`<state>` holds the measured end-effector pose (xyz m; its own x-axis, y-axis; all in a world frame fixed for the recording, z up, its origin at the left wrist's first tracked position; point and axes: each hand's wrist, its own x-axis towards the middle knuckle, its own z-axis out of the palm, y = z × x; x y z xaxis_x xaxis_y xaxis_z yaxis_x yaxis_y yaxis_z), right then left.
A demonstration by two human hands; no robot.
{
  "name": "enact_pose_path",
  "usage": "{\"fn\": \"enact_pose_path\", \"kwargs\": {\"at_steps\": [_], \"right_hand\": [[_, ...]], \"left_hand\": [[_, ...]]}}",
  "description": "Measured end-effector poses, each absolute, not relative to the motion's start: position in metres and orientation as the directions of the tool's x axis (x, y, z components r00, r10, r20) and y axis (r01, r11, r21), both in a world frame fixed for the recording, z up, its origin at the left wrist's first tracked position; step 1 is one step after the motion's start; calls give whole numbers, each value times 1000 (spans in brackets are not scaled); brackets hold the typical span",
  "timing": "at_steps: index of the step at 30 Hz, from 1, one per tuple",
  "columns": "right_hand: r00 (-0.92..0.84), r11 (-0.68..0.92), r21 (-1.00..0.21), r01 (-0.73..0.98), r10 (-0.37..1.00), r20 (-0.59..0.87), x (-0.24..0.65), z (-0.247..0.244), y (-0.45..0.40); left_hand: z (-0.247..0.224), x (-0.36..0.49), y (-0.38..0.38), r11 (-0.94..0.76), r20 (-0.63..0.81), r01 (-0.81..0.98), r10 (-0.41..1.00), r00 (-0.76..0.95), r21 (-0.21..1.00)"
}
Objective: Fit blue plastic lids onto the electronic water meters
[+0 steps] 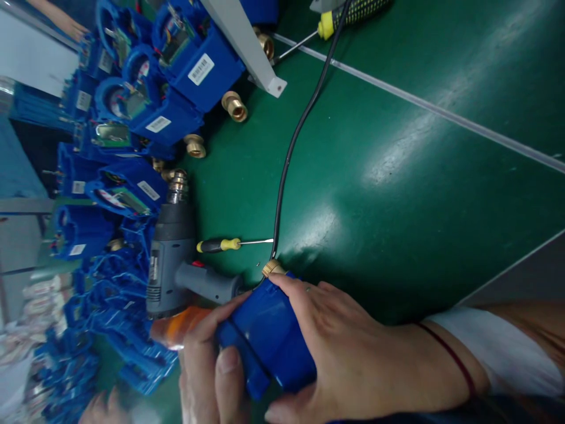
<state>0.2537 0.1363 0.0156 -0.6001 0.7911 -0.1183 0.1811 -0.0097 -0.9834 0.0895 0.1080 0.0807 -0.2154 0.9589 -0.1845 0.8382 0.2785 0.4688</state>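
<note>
Green desk [397, 235] with a pale strip running across it, and the head view is pretty tilted. Both hands have a blue housing [269, 335], well in from the desk edge by the right sleeve [498, 353]. Left hand [207, 365] is half curled round one side, right hand [353, 347] is bent over the other, index finger by the brass fitting [272, 268]. Can't tell if it's touching the desk. Grey heat gun [170, 253] is just beside, then a small screwdriver [225, 244], tip at the black cable [289, 153]. Loads of blue meter units [163, 118] crowd the side beyond the gun, and somebody else's hand [66, 22] is by them.
</note>
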Motion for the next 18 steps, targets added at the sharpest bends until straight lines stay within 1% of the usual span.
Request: {"fn": "enact_pose_path", "kwargs": {"at_steps": [2, 4, 5, 6, 7, 8, 10, 12, 15, 18], "right_hand": [[-628, -16, -984, 177, 768, -125, 256, 17, 137], [-638, -49, -984, 173, 756, -150, 257, 19, 139], [-633, -75, -983, 167, 756, -165, 257, 21, 141], [-628, -97, -983, 158, 758, -176, 257, 23, 142], [-626, -116, -982, 150, 757, -185, 257, 25, 144], [-625, -130, -981, 146, 756, -193, 257, 27, 145], [-611, -130, -978, 164, 765, -204, 258, 30, 146], [-593, -96, -977, 193, 782, -194, 262, 32, 145], [-579, -17, -975, 222, 802, -146, 273, 33, 139], [-600, 57, -973, 224, 794, -92, 286, 33, 130]], "left_hand": [[86, 84, 114, 371, -297, 791, 921, -250, 486], [88, 72, 123, 477, -480, 715, 848, -223, 511], [88, 64, 129, 525, -588, 671, 793, -161, 523], [87, 57, 134, 553, -683, 637, 728, -56, 537], [86, 50, 139, 578, -742, 587, 668, 57, 566], [83, 46, 142, 633, -775, 506, 621, 121, 586], [78, 43, 143, 725, -799, 348, 579, 160, 595], [73, 46, 136, 759, -791, 223, 594, 148, 612], [65, 56, 119, 716, -719, 112, 656, 230, 689], [60, 65, 103, 673, -658, 84, 678, 327, 735]]}}
